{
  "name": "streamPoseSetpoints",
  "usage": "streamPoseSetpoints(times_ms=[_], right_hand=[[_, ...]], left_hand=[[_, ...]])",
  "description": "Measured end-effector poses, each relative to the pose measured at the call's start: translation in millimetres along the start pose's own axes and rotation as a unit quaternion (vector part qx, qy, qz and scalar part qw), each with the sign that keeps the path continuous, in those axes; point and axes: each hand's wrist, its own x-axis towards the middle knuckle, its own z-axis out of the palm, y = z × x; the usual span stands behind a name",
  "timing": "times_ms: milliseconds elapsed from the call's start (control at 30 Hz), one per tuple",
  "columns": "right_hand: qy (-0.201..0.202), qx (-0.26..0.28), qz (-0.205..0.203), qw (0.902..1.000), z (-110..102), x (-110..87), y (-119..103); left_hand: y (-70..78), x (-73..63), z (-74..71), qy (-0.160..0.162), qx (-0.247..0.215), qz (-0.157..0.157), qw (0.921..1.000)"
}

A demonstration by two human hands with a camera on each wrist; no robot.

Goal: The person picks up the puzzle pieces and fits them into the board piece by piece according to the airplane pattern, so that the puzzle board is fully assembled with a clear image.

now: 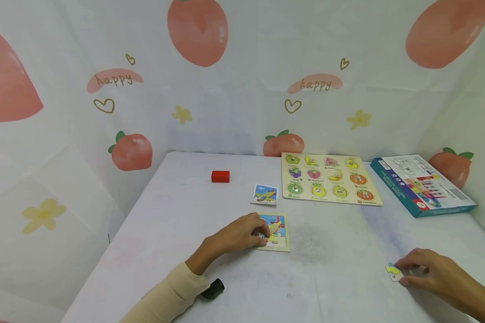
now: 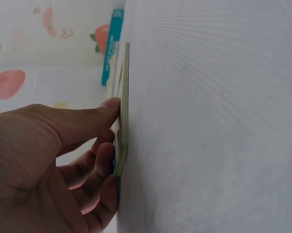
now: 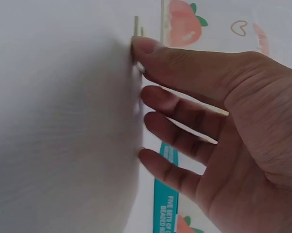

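Observation:
My left hand [image 1: 242, 233] holds a wooden-framed jigsaw puzzle [image 1: 282, 229] with an airplane picture flat on the table. Its thumb and bent index finger touch the face, while the other fingers come down at its left side. The hand hides the left part of the puzzle; in the left wrist view the frame [image 2: 126, 97] shows edge-on beside the thumb. Farther right, near the front of the table, my right hand [image 1: 432, 273] pinches a small blue-and-yellow puzzle piece [image 1: 394, 272] between thumb and index finger, close above or on the tabletop.
A small airplane picture card or stack [image 1: 265, 194] lies behind the puzzle. Back there too are a red block [image 1: 220, 176], a wooden fruit board [image 1: 327, 179] and a teal-edged box [image 1: 424, 184]. Something black [image 1: 213, 289] lies by the left sleeve.

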Motion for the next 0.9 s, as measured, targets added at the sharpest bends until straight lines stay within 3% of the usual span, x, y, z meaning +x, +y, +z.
streamPoseSetpoints(times_ms=[100,467,667,900], right_hand=[[0.0,0.011,0.015,0.9998,0.9,-0.4,-2.5],[0.054,-0.019,-0.012,0.9983,4.6,0.0,-8.1],[0.093,-0.046,-0.062,0.9927,1.9,7.2,-20.1],[0.118,-0.054,-0.146,0.9807,0.5,24.1,-52.5]], left_hand=[[0.9,-0.2,-0.3,-0.001,-0.003,-0.002,1.0],[0.5,0.3,-0.2,-0.002,-0.004,-0.003,1.0],[-1.2,0.8,-0.6,-0.002,0.001,0.0,1.0],[-1.1,1.5,-0.3,-0.005,0.0,0.0,1.0]])
